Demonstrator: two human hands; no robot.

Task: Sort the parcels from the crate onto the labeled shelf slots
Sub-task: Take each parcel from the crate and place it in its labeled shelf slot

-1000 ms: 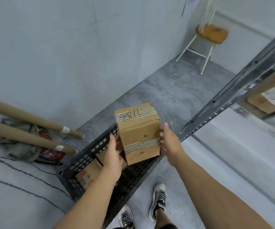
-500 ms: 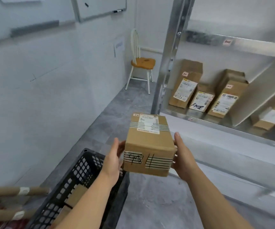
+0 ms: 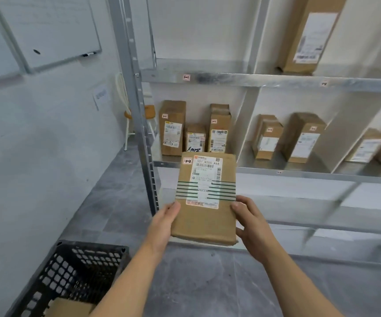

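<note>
I hold a brown cardboard parcel [image 3: 204,216] upright in front of me, its white shipping label and a small "1-2" sticker facing me. My left hand [image 3: 164,221] grips its left edge and my right hand [image 3: 251,221] its right edge. Behind it stands the metal shelf [image 3: 276,80], with small slot labels on its rails, "1-1" [image 3: 186,77] among them. The black plastic crate [image 3: 70,273] sits on the floor at lower left, with another cardboard parcel [image 3: 68,307] inside.
Several parcels stand in the middle shelf's slots, such as one at the left [image 3: 172,128]. A tall parcel [image 3: 308,35] stands on the upper shelf. A shelf upright [image 3: 137,106] rises just left of my parcel. A whiteboard [image 3: 48,30] hangs on the left wall; a chair [image 3: 139,115] stands behind the upright.
I have lifted the parcel from above the crate up toward the shelf and turned its labelled face to me. My view has swung up from the floor to the shelves.
</note>
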